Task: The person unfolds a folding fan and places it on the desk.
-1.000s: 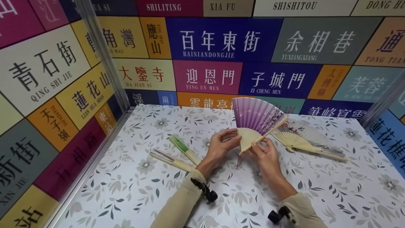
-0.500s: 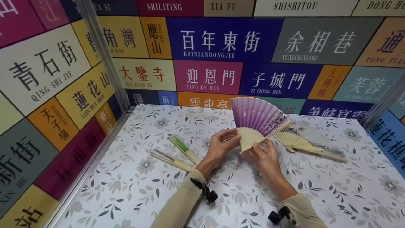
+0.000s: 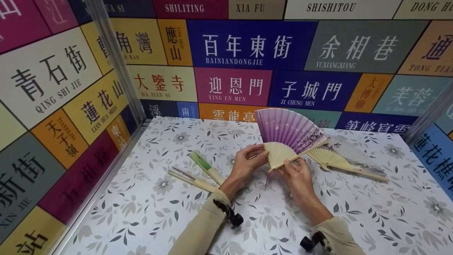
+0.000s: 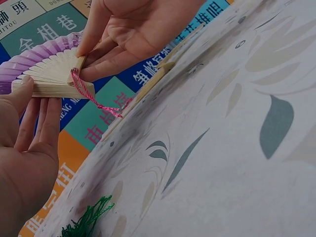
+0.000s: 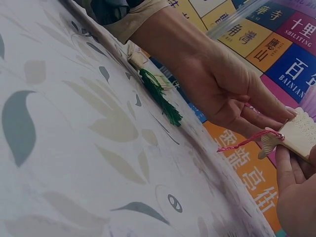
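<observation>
A purple folding fan with a blossom print and pale ribs is spread partway and held up above the table. My left hand pinches the left edge of its ribs between thumb and fingers. At the right edge, near the pivot, my right hand grips the outer rib. A pink tassel hangs from the pivot. Behind my right hand, a grey-white folding fan lies open on the table.
Left of my left forearm lie a closed green fan and a closed fan with pale ribs. A green tassel shows in the right wrist view. Panels with lettering wall in the table at the back and sides.
The purple fan has spread a little wider: its upper left edge moved left and its right edge moved slightly right and down. Both hands stay nearly in place.
</observation>
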Action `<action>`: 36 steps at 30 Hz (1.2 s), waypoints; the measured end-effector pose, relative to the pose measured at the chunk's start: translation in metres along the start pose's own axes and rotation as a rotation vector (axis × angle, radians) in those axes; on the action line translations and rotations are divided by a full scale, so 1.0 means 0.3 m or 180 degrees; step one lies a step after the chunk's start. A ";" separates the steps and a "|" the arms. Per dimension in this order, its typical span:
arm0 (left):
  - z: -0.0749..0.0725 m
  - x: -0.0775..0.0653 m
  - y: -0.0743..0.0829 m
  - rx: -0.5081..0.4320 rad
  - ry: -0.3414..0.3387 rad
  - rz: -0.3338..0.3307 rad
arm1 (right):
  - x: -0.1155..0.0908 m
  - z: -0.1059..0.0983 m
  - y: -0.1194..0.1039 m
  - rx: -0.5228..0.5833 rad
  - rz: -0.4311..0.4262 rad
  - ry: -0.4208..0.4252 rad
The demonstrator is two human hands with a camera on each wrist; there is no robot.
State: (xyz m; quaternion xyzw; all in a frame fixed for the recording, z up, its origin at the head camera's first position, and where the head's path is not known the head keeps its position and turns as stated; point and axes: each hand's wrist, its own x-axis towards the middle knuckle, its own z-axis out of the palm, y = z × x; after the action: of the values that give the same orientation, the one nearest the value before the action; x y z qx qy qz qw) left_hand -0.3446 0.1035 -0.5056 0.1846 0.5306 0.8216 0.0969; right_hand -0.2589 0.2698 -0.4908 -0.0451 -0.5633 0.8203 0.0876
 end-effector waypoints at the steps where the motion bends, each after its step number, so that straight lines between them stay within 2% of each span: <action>1: -0.001 0.000 -0.001 -0.0016 -0.0002 -0.0008 | 0.001 -0.001 0.000 0.0006 0.0007 0.0000; 21: 0.007 0.002 -0.002 -0.0251 0.0050 0.0034 | -0.002 0.002 0.004 0.0210 -0.0035 -0.0062; 36: 0.004 0.003 -0.005 -0.0382 0.0042 -0.0022 | 0.000 0.002 0.000 0.0442 -0.0007 -0.0107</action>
State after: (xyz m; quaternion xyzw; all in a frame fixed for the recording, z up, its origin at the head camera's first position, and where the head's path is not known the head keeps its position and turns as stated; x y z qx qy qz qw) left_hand -0.3451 0.1054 -0.5064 0.1712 0.4817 0.8528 0.1071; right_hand -0.2591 0.2691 -0.4905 -0.0244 -0.5064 0.8580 0.0820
